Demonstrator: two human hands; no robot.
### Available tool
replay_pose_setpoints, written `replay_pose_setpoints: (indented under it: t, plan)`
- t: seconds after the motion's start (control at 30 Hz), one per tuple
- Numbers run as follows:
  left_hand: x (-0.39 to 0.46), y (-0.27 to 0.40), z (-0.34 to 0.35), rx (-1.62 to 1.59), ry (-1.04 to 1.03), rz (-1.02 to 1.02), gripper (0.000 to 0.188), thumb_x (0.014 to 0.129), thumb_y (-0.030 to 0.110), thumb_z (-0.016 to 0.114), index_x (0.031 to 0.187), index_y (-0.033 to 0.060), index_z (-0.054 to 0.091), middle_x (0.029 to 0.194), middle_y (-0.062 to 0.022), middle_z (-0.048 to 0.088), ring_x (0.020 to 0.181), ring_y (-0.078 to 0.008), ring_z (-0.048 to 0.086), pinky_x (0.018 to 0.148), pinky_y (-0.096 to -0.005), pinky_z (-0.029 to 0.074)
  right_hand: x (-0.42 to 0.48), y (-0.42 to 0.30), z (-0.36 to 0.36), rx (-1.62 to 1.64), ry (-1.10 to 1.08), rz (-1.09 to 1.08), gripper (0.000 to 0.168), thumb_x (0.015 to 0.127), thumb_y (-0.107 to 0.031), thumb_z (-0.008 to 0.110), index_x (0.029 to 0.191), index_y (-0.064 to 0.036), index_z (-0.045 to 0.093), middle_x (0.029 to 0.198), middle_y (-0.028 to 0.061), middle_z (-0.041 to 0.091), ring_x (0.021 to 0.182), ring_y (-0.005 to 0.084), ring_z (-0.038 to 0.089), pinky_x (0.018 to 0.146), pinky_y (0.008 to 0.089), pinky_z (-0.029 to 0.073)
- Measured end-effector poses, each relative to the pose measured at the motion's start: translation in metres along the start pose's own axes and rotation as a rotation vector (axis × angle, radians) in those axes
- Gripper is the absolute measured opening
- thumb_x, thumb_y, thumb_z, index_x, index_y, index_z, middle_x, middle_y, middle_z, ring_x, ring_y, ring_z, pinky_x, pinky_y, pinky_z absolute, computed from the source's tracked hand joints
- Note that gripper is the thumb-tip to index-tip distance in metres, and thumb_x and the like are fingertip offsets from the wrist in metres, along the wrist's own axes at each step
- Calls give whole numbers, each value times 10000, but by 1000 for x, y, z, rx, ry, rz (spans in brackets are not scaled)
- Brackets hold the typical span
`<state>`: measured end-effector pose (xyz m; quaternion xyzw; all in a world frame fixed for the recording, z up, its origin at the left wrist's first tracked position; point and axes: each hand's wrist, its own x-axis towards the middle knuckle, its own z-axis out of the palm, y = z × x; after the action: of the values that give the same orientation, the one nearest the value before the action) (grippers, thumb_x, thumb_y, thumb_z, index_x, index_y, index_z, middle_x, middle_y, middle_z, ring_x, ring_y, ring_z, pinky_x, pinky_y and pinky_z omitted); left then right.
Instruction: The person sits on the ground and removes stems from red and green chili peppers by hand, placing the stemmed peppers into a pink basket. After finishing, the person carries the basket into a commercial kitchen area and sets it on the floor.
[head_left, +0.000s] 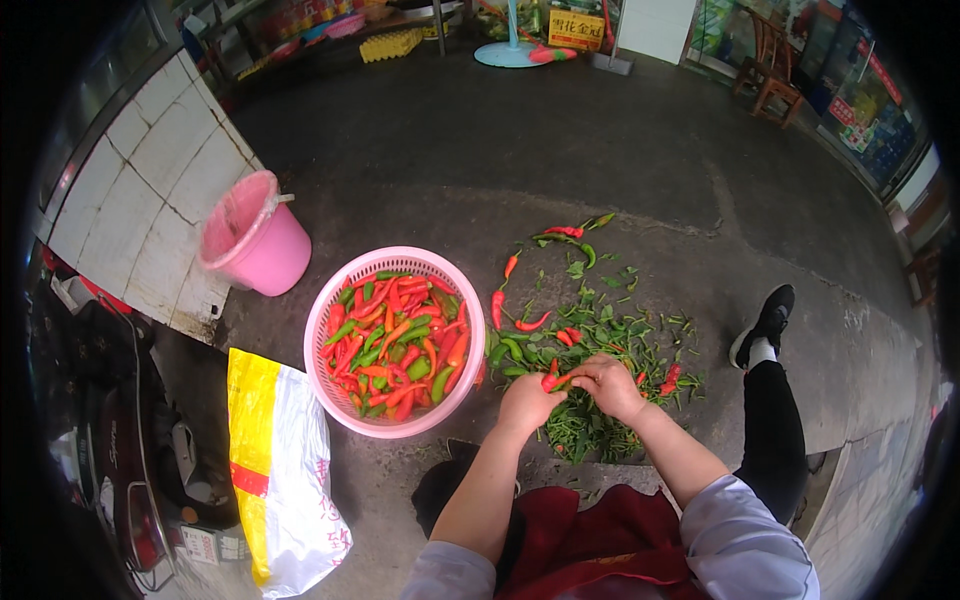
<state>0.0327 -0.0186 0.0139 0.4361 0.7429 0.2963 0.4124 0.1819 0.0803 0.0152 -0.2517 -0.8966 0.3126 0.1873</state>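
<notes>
My left hand (527, 405) is closed around a few chili peppers (557, 382), red and orange ones, whose tips show past the fingers. At the right end of one pepper, the fingertips of my right hand (609, 386) pinch near its stem; the exact grip is partly hidden. Both hands are above a pile of green stems and leaves (592, 431) on the floor. Left of them stands a round pink plastic basket (318, 397), filled with red, orange and green chilies (397, 337). Loose red chilies (532, 322) and green chilies (513, 348) lie around the pile's left side.
A pink bucket (281, 251) stands by a white tiled wall (150, 180). A yellow and white plastic sack (292, 480) lies left of my legs, beside a parked motor scooter (124, 450). My shoe (772, 319) is at right. Farther off are a wooden chair (772, 71) and a dustpan (613, 64).
</notes>
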Motion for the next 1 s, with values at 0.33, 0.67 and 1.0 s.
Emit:
replay_pose_setpoints:
  t: [0.33, 0.67, 1.0]
  plan:
    - [-1, 6, 4, 139, 18, -157, 220, 740, 283, 629, 740, 65, 655, 674, -100, 635, 673, -253, 624, 625, -358, 461, 24, 10, 22, -473, 9, -395, 31, 642, -66, 570, 663, -55, 550, 707, 86, 546, 732, 254, 525, 661, 341, 454]
    - [-2, 15, -7, -171, 236, -108, 308, 775, 305, 649, 855, 10, 615, 690, -90, 644, 664, -207, 631, 611, -325, 467, 43, 104, 29, -683, -281, 376, 190, 762, -186, 590, 907, -94, 671, 912, 117, 602, 972, 293, 538, 860, 355, 436]
    - [4, 3, -11, -546, 284, -188, 202, 803, 146, 634, 937, -1, 599, 774, -48, 643, 624, -104, 595, 562, -233, 450, 33, 90, 32, -225, 72, 347, 111, 752, -152, 615, 811, -64, 648, 835, 95, 620, 859, 295, 567, 756, 376, 454]
